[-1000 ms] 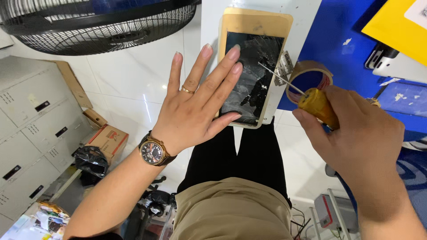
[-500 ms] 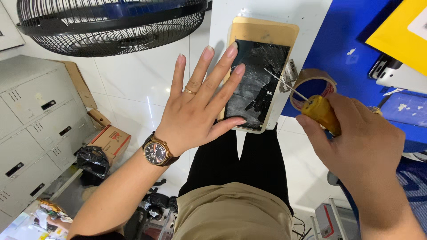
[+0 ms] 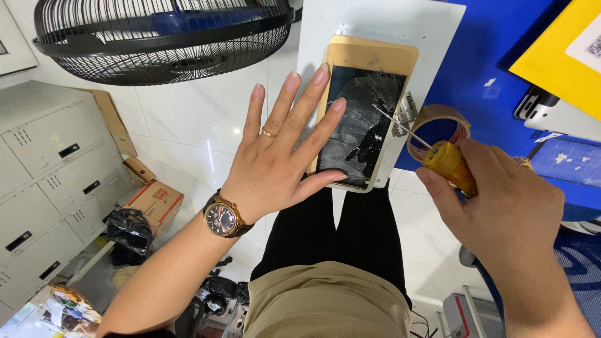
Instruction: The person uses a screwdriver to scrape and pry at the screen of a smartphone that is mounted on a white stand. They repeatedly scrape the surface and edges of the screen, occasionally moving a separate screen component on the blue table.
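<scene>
A gold phone with a shattered black screen (image 3: 366, 119) lies on a white board (image 3: 382, 22) at the table's near edge. My left hand (image 3: 282, 156), with a ring and a wristwatch, lies flat, its fingers spread over the phone's left side and its thumb at the phone's bottom edge. In my right hand (image 3: 501, 206) is a screwdriver with an amber handle (image 3: 447, 164). Its thin metal shaft points up and left, with the tip over the phone's right edge.
A roll of brown tape (image 3: 438, 122) sits on the blue table (image 3: 501, 69) just behind the screwdriver. A yellow envelope (image 3: 557, 44) lies at the far right. A black floor fan (image 3: 156, 37), grey lockers (image 3: 44, 163) and a cardboard box (image 3: 153, 200) stand to the left below.
The view has shifted slightly, and my right hand has drawn the screwdriver a little lower and to the right. My left hand keeps pressing on the phone.
</scene>
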